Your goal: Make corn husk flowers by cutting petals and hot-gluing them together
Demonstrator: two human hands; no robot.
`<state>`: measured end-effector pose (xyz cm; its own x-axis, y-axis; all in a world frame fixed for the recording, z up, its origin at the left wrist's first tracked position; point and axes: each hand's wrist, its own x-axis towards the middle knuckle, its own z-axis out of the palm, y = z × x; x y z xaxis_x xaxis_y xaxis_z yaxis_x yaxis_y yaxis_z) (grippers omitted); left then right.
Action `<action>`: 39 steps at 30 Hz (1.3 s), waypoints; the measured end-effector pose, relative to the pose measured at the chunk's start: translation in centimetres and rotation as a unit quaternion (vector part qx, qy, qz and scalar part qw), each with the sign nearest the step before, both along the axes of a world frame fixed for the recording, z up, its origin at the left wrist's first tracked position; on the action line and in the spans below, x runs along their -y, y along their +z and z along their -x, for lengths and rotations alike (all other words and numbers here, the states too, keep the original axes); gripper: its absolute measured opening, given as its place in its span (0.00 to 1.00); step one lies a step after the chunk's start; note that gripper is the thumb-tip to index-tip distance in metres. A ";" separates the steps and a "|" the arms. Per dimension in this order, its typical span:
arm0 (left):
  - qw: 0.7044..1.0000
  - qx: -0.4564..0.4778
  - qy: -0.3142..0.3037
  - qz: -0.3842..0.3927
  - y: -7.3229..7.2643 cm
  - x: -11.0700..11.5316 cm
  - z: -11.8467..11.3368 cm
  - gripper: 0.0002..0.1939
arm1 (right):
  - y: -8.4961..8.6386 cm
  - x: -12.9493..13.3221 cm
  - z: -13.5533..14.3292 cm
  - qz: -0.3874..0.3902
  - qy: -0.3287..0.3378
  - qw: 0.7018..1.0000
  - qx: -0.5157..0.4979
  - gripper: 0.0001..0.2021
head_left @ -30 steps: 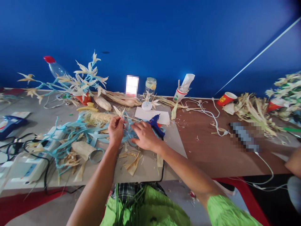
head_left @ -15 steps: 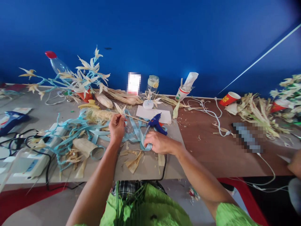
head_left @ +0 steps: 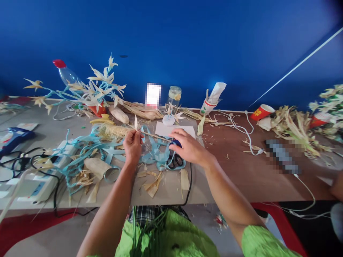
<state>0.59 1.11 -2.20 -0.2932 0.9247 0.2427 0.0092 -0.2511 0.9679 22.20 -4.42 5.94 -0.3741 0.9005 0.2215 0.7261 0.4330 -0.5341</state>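
My left hand (head_left: 132, 144) is closed in a pinch on a small corn-husk flower (head_left: 136, 124), its pale petal pointing up. A thin stick (head_left: 155, 135) runs from these fingers toward the right hand; whether it joins the flower is hidden. My right hand (head_left: 189, 146) lies over a blue glue gun (head_left: 176, 142), fingers curled round it, most of the gun hidden. Below that hand are black-handled scissors (head_left: 175, 162), partly among light-blue ribbon strips (head_left: 158, 153). Between my wrists and the table's front edge lie dry husk scraps (head_left: 154, 185).
A white card (head_left: 184, 130) and a husk flower on a round white base (head_left: 168, 120) stand just behind. Husk-flower branches (head_left: 100, 76) rise at left, above a power strip (head_left: 50, 175) and a second glue gun (head_left: 20, 137). A phone (head_left: 282, 157) lies at right.
My right hand has moved up from the blue ribbon onto the glue gun, uncovering the scissors. The flower in my left hand has turned slightly.
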 end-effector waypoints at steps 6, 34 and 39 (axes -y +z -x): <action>0.999 0.027 0.007 -0.020 0.0 -0.1 0.1 0.12 | 0.4 -1.4 1.5 -0.142 -0.075 0.987 -0.008 0.13; 0.991 -0.134 -0.012 -0.019 0.0 2.4 -1.3 0.13 | -6.6 -16.1 13.1 0.053 -0.036 0.997 0.042 0.14; 0.988 -0.149 -0.028 -0.034 0.2 2.9 -1.6 0.12 | -6.8 -17.3 15.1 0.066 -0.040 0.991 0.105 0.18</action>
<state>2.22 -1.78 -2.02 -0.1485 0.9156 0.3737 0.2760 -0.3245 0.9047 7.05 12.84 -0.85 -0.3258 0.9451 0.0241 0.8564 0.3059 -0.4159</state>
